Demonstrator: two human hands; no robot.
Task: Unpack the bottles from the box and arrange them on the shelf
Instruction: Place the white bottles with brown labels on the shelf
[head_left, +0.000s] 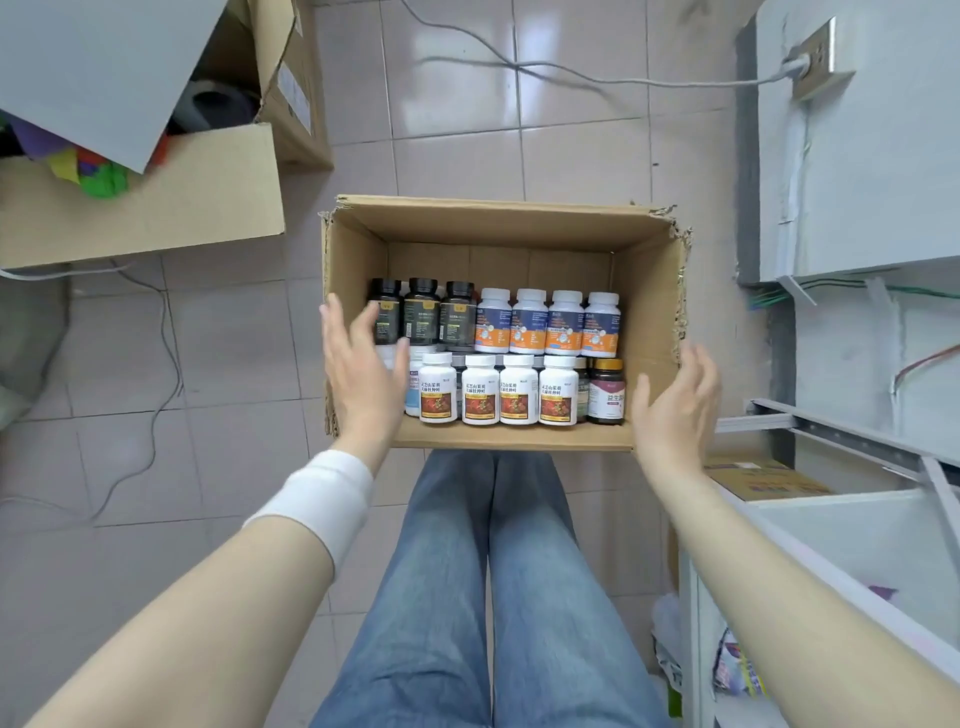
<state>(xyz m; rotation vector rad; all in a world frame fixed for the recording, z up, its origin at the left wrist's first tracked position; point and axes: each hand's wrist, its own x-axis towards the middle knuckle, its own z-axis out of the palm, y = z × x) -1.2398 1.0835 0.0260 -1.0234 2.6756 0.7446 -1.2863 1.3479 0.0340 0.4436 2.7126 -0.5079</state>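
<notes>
An open cardboard box (498, 228) stands on the tiled floor in front of my legs. Inside it stand several bottles: three black ones (422, 312) at the back left, several white ones with blue and orange labels (548, 322) at the back right, several white ones with red labels (498, 389) in front, and a dark bottle with a pink label (606, 392) at the front right. My left hand (361, 371) hovers over the box's left wall, fingers spread, holding nothing. My right hand (675, 405) is open by the box's right wall, also holding nothing.
A white shelf unit (857, 525) stands at the right, with a flat yellow box (763, 480) on it. Larger cardboard boxes (156, 208) with colourful contents sit at the upper left. Cables (161, 364) trail over the floor. A wall socket (818, 60) is at the upper right.
</notes>
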